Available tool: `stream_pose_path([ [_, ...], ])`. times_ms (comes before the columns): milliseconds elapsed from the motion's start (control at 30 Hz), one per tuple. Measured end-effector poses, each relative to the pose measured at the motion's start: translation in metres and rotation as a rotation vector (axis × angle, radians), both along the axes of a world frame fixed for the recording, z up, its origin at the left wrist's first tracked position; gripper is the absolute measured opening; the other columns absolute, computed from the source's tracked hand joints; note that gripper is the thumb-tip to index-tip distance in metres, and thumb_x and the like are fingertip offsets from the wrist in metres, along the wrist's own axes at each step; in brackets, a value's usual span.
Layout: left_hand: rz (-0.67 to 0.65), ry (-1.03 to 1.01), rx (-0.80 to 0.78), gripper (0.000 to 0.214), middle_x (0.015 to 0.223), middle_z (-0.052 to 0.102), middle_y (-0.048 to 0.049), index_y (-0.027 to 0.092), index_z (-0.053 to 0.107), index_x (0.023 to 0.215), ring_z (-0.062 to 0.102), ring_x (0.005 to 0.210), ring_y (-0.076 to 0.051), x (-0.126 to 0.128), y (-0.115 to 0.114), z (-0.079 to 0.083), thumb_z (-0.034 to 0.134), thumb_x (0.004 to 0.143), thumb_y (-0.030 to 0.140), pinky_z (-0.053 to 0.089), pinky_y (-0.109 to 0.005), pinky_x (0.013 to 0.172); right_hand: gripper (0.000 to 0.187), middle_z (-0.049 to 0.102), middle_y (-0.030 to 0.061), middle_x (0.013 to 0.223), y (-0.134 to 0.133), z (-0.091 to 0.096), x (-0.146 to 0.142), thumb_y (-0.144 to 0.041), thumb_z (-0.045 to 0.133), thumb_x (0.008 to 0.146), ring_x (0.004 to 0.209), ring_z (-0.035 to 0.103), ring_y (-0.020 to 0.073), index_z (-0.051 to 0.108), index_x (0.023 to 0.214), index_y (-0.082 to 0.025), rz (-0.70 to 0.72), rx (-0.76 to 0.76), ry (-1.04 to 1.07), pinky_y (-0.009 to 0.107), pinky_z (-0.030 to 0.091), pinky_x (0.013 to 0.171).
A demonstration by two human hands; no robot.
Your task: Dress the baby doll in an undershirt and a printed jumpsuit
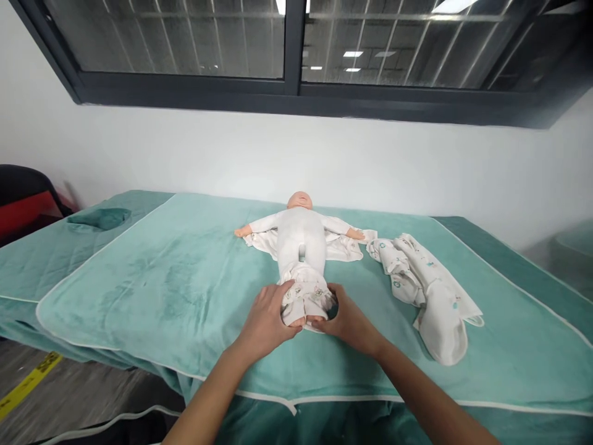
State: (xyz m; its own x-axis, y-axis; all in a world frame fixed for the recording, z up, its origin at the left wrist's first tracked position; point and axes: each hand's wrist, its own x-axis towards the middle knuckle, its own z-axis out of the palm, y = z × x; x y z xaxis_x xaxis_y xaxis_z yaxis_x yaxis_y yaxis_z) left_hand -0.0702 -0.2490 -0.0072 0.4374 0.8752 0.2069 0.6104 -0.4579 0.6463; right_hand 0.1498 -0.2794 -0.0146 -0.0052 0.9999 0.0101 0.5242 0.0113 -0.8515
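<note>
A baby doll (300, 232) in a white bodysuit lies on its back on a teal blanket (162, 278), head toward the wall, arms spread. Printed white trousers (308, 295) are bunched around its lower legs. My left hand (266, 321) grips the bunched trousers from the left, fingers curled round the fabric. My right hand (348, 320) holds the same bunch from the right, thumb and fingers closed on the lower edge. An opened white garment (340, 247) lies under the doll's torso.
A crumpled printed white garment (428, 290) lies on the blanket right of the doll. The bed sits against a white wall under a dark-framed window. A teal pillow (99, 217) rests at the far left. A red and black chair (23, 207) stands at the left edge.
</note>
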Motion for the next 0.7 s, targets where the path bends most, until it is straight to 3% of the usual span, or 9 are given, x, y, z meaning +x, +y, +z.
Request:
stream_pose_path([
  [100,0.031,-0.142,-0.108,0.065,0.133,0.055,-0.0087,0.025,0.047,0.134,0.051,0.120,-0.028,0.006,0.002,0.005,0.071,0.073,0.031,0.041,-0.043,0.105,0.050,0.069,0.0065,0.096,0.006,0.013,0.005,-0.046,0.075,0.067,0.086,0.061,0.0247,0.061,0.106,-0.018,0.029,-0.110,0.024,0.034,0.048,0.073],
  [200,0.015,-0.258,-0.347,0.057,0.118,0.064,-0.0041,0.026,0.051,0.126,0.060,0.104,-0.024,0.007,-0.003,0.017,0.068,0.071,0.024,0.048,-0.038,0.094,0.031,0.069,0.0030,0.086,0.007,0.023,0.011,-0.038,0.073,0.068,0.076,0.059,0.0204,0.066,0.090,-0.017,0.114,-0.221,0.151,0.029,0.044,0.066],
  [267,-0.038,-0.330,-0.517,0.054,0.107,0.066,-0.0015,0.025,0.053,0.121,0.062,0.095,-0.022,0.003,-0.009,0.029,0.065,0.068,0.019,0.050,-0.035,0.087,0.023,0.067,0.0019,0.078,0.001,0.029,0.015,-0.036,0.069,0.070,0.070,0.057,0.0177,0.067,0.080,-0.016,0.178,-0.335,0.239,0.028,0.042,0.063],
  [367,-0.162,-0.422,-0.761,0.065,0.111,0.066,-0.0019,0.022,0.056,0.122,0.061,0.101,-0.023,-0.008,-0.015,0.052,0.064,0.058,0.013,0.048,-0.033,0.090,0.024,0.065,0.0024,0.069,-0.011,0.049,0.019,-0.040,0.064,0.073,0.066,0.057,0.0174,0.065,0.069,-0.016,0.247,-0.486,0.277,0.028,0.043,0.063],
  [433,-0.258,-0.438,-0.857,0.072,0.118,0.065,-0.0036,0.021,0.055,0.126,0.059,0.108,-0.026,-0.018,-0.015,0.074,0.065,0.055,0.014,0.047,-0.035,0.092,0.025,0.067,0.0036,0.075,-0.015,0.075,0.021,-0.042,0.064,0.073,0.075,0.061,0.0210,0.067,0.073,-0.017,0.335,-0.495,0.243,0.030,0.046,0.069],
  [533,-0.430,-0.303,-0.770,0.071,0.125,0.062,-0.0046,0.022,0.055,0.127,0.056,0.115,-0.028,-0.032,-0.010,0.116,0.073,0.058,0.022,0.046,-0.036,0.095,0.026,0.069,0.0042,0.093,-0.012,0.132,0.020,-0.041,0.068,0.072,0.094,0.063,0.0257,0.068,0.087,-0.019,0.614,-0.364,0.039,0.033,0.047,0.079],
  [600,-0.546,-0.068,-0.657,0.074,0.130,0.058,-0.0043,0.024,0.056,0.127,0.054,0.119,-0.029,-0.037,-0.008,0.148,0.080,0.056,0.026,0.045,-0.035,0.096,0.029,0.067,0.0040,0.100,-0.009,0.173,0.016,-0.038,0.071,0.070,0.095,0.061,0.0248,0.065,0.092,-0.020,0.788,-0.272,-0.247,0.031,0.045,0.077],
  [700,-0.662,0.266,-0.568,0.077,0.131,0.058,-0.0029,0.029,0.055,0.130,0.055,0.116,-0.028,-0.036,-0.013,0.194,0.082,0.058,0.030,0.046,-0.030,0.090,0.033,0.066,0.0016,0.088,-0.008,0.221,0.002,-0.037,0.075,0.064,0.077,0.058,0.0213,0.064,0.091,-0.022,0.844,-0.197,-0.719,0.029,0.039,0.063],
])
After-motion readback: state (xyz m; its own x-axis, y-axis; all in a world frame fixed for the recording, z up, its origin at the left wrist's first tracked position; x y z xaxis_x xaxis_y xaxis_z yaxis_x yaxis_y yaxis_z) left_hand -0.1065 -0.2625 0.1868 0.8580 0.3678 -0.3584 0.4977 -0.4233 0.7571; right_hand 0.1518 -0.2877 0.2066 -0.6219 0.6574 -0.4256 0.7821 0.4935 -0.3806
